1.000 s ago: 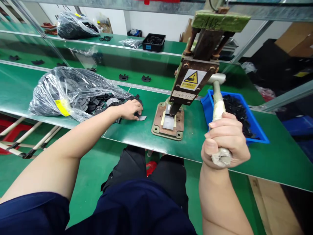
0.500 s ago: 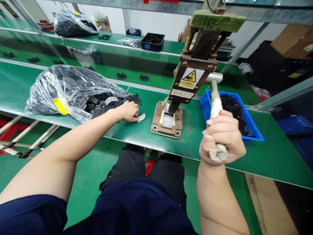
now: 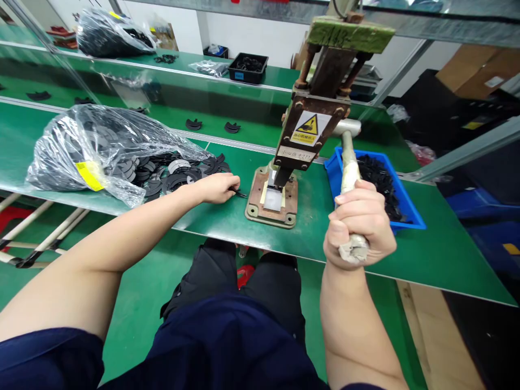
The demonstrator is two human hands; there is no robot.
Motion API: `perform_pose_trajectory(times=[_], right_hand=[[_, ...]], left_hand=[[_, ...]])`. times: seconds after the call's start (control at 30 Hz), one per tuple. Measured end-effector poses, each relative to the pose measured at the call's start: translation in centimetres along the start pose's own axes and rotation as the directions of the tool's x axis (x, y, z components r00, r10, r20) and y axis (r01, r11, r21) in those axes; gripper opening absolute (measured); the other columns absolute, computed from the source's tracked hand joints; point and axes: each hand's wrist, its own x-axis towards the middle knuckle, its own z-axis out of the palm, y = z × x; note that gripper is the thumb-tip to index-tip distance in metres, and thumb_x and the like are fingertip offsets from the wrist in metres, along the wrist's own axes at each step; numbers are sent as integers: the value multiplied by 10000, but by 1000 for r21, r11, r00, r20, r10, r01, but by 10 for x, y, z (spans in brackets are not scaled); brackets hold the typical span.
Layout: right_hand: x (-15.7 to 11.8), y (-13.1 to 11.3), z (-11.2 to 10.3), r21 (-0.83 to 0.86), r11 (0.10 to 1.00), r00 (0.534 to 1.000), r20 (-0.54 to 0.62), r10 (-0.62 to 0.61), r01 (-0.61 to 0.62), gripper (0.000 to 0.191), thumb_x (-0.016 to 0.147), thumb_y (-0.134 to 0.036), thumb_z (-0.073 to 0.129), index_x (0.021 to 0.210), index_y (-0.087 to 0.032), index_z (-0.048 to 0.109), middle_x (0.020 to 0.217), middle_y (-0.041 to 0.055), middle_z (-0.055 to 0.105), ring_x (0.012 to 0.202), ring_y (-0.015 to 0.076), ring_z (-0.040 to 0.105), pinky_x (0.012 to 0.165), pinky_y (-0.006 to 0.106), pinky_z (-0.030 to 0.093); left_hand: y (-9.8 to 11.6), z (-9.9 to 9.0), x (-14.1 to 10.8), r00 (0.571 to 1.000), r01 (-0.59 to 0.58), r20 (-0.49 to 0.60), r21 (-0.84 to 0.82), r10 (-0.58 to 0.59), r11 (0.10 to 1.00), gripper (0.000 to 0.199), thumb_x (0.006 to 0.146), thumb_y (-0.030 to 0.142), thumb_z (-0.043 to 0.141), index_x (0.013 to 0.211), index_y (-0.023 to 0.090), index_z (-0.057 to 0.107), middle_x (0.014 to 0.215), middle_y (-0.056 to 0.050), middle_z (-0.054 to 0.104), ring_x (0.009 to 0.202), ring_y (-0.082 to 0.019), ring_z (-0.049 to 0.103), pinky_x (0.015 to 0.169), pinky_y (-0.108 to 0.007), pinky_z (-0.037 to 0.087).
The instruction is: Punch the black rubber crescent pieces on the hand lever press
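Green workbench [image 3: 314, 216], left hand [image 3: 219, 188] pinching dark piece [image 3: 241, 194]; right hand [image 3: 362, 225] clenched round lever [image 3: 349, 165]

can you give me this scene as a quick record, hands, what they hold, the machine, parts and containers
left hand: holds a thin dark piece beside the press
right hand: wrapped around the pale lever
press: upright on the green table, warning label on its front
loose parts: curved pieces piled at the mouth of a clear plastic bag
blue bin: right of the press, dark parts inside
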Motion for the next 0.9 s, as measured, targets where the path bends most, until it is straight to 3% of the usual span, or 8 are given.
perform_pose_trajectory(times=[0.1,0.2,0.33,0.43,0.53,0.6,0.73,0.9], right_hand=[[0,0,1,5,1000,1000,-7,-6,6,320,924,-339,697,680,-246,511,672,-66,612,815,149,693,1067,543,569],[1,0,2,13,1000,1000,-15,-21,21,329,931,-340,696,681,-240,507,670,-68,598,818,136,690,1067,523,566],[2,0,2,31,999,1000,-7,-12,13,317,921,-305,703,678,-232,513,681,-64,600,839,130,696,1086,516,551],[1,0,1,44,999,1000,-4,-16,16,296,904,-296,703,681,-237,517,685,-73,618,832,136,692,1085,521,551],[0,1,2,42,999,1000,-15,-15,16,290,893,-304,703,681,-245,513,679,-80,616,825,145,692,1077,524,558],[-1,1,2,38,999,1000,-21,-6,7,284,891,-315,701,686,-252,515,680,-82,618,822,150,694,1079,526,562],[-1,0,-1,29,999,1000,-4,18,-18,265,897,-317,690,701,-256,524,689,-82,635,834,151,696,1096,526,562],[0,-1,-3,8,1000,1000,20,19,-19,267,901,-349,691,709,-262,527,681,-89,639,830,143,696,1102,526,563]], left_hand=[[5,5,7,997,1,-74,-88,-7,996,150,898,241,635,1029,190,685,968,-75,708,896,-229,675,814,-316,491],[7,24,13,988,80,-100,-305,-116,949,200,928,378,658,1021,205,697,888,-32,716,787,-195,660,744,-300,484],[6,49,18,940,188,-136,-556,-312,809,299,925,512,687,948,214,670,769,5,688,682,-166,621,636,-277,446],[11,49,22,907,191,-126,-726,-402,660,361,913,549,735,904,217,595,685,16,657,601,-143,609,584,-256,451],[23,35,32,931,169,-32,-847,-365,505,424,934,600,737,930,220,549,621,20,650,515,-124,591,524,-234,456],[34,27,42,950,167,18,-871,-311,461,452,936,621,742,936,219,534,592,19,648,475,-116,576,484,-222,442],[51,22,63,963,207,94,-859,-252,468,457,936,601,761,905,214,520,567,13,642,452,-110,570,462,-220,441],[55,21,81,967,238,151,-822,-205,516,424,929,560,781,909,220,527,608,16,639,490,-119,597,489,-244,456]])
